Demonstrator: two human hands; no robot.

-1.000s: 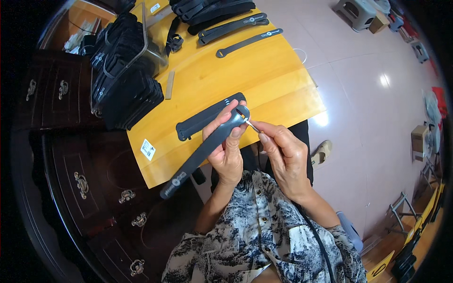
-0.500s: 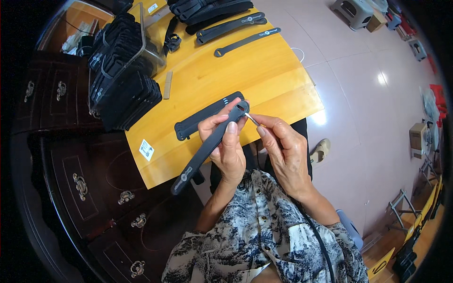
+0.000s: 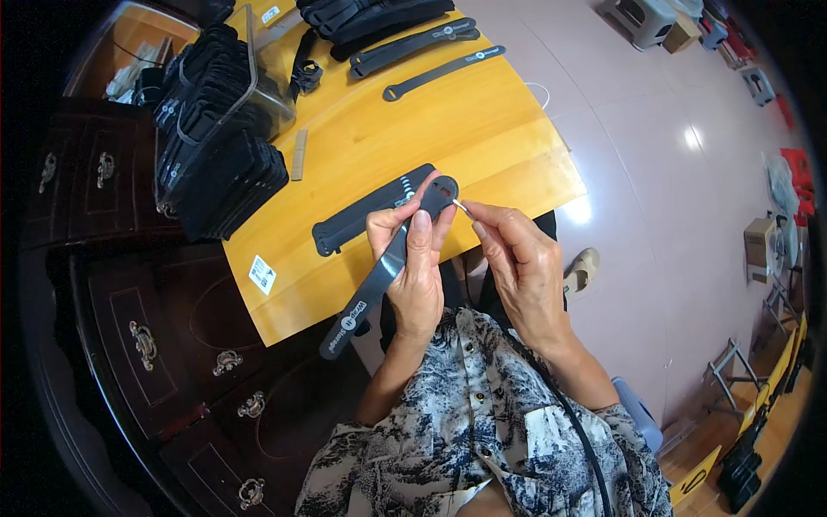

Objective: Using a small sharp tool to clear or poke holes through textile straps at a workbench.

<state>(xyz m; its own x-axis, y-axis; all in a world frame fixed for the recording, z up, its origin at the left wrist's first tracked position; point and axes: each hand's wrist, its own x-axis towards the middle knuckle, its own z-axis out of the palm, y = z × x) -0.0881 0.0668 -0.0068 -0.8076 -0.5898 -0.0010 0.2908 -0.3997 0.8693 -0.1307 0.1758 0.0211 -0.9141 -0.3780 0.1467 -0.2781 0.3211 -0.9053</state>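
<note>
My left hand grips a black strap with white lettering, thumb on top. The strap slants from lower left up to a rounded, slotted end above my fingertips. My right hand pinches a thin silver-coloured pointed tool, most of which its fingers hide. The tool's tip meets the right edge of the rounded end; whether it goes into the material cannot be made out. Just beyond my left hand, a stack of black straps lies on the yellow wooden table.
A clear bin packed with black straps stands at the table's left. More straps and a single strap lie at the far side. A cardboard strip and a white label are nearer. Dark drawers flank the table.
The strap has turned in my left hand, so its lettering and slotted end show more fully. The tool's tip has shifted from near the slot to the outer edge.
</note>
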